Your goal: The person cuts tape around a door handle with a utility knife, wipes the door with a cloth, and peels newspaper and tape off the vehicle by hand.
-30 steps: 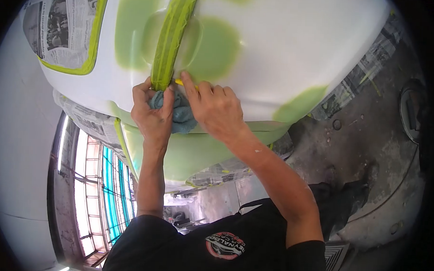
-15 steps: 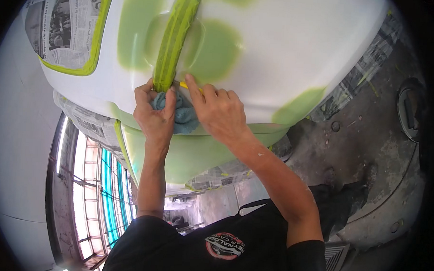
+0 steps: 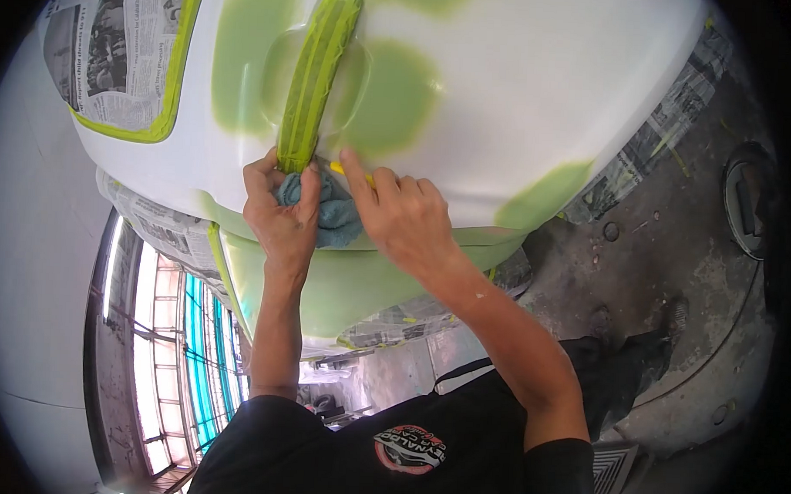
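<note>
1. Yellow-green tape wraps a long handle (image 3: 312,87) standing slightly tilted on a white car panel (image 3: 523,86), its lower end near the panel's lower edge.
2. The left hand (image 3: 279,212) is at that lower end, thumb on one side and fingers on the other, gripping a bunched blue-grey cloth (image 3: 334,220) against it.
3. The right hand (image 3: 405,212) is curled around a thin yellow tool (image 3: 339,167), index finger stretched along it; its tip points toward the handle's lower end, and whether it touches I cannot tell.
4. The hands are apart but near each other, with loose folds of cloth hanging between them.
5. Soft-edged green patches (image 3: 396,95) flank the handle; another lies at the panel's lower right corner.
6. Newspaper (image 3: 145,47), bordered by yellow-green tape, covers the area at the panel's upper left.
7. Beyond the panel's right edge lies a stained grey floor (image 3: 639,264).
</note>
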